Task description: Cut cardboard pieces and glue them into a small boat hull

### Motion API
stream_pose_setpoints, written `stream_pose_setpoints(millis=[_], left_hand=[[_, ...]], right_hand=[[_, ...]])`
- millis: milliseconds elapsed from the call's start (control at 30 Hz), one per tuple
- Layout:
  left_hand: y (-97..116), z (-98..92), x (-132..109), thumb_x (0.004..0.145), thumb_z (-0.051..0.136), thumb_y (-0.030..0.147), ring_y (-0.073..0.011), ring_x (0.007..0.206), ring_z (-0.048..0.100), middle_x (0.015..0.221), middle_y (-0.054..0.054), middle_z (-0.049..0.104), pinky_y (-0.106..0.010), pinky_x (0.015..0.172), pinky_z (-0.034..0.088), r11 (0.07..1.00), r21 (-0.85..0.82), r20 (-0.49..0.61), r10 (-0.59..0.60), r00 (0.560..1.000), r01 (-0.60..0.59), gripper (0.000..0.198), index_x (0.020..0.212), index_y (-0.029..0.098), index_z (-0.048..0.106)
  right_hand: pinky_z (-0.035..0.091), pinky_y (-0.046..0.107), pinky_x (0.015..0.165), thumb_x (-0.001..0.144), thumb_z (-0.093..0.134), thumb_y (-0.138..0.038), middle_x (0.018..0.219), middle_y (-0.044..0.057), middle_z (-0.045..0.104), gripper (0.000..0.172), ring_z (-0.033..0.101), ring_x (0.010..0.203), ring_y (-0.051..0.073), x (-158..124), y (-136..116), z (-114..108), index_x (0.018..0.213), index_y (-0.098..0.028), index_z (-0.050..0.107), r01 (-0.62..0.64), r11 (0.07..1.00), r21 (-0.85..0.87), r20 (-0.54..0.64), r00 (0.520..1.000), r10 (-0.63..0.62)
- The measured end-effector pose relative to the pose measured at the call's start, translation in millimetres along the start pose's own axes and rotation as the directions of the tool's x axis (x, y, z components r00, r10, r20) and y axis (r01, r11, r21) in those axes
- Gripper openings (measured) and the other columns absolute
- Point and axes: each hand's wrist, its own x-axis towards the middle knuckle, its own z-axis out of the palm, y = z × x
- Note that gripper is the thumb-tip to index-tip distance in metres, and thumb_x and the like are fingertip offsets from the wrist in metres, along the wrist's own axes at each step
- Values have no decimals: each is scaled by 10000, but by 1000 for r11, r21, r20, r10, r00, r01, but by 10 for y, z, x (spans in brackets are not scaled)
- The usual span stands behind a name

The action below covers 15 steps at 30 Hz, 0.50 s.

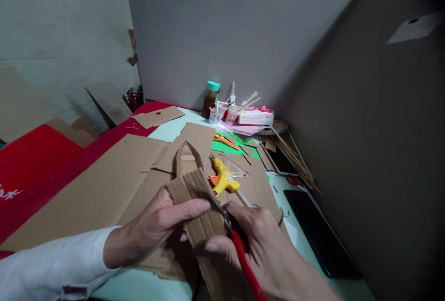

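Observation:
My left hand [174, 215] is closed on a brown strip of corrugated cardboard [208, 227], with the thumb flat on its ribbed face. Red-handled scissors [245, 264] are in my right hand [264, 240], their blades lying along the right edge of the strip. My right thumb also touches the cardboard lower down. Just beyond the strip stands a small boat-shaped cardboard frame [188, 158] with a pointed end. To its right lies a yellow hot glue gun [224, 178] with a glue stick at its back.
Large cardboard sheets [100, 176] cover the left and middle. Behind are orange scissors [225, 140], a clear set square [236, 167], paper cups [232, 114], a teal-lidded bottle [210, 99] and a tissue pack [256, 116]. Wooden sticks [295, 152] and a black phone-like slab [320, 233] lie right.

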Motion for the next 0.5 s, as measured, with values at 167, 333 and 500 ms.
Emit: stream_pose_setpoints(millis=[167,333,500], left_hand=[[13,-17,-6,792,780,430,-109,497,469,626,0,647,-213,443,351,999,26,-19,-41,999,42,236,857,204,795],[20,-25,-8,827,754,380,-103,488,447,627,15,643,-214,444,350,996,82,9,-19,1000,18,184,910,222,794],[56,-14,-14,830,741,383,-98,496,448,669,-2,643,-203,438,357,993,115,42,-24,999,19,207,926,205,782]], right_hand=[[234,244,450,908,637,-491,541,-83,355,401,286,459,100,18,3,-40,678,-236,430,-4,1000,11,43,999,3],[318,238,501,869,685,-563,638,-48,493,367,412,536,131,34,-96,-88,866,-210,586,-29,996,-79,81,996,36],[314,235,500,839,710,-579,623,-49,473,401,429,548,135,73,-132,-95,807,-206,567,-61,991,-119,59,996,69]])
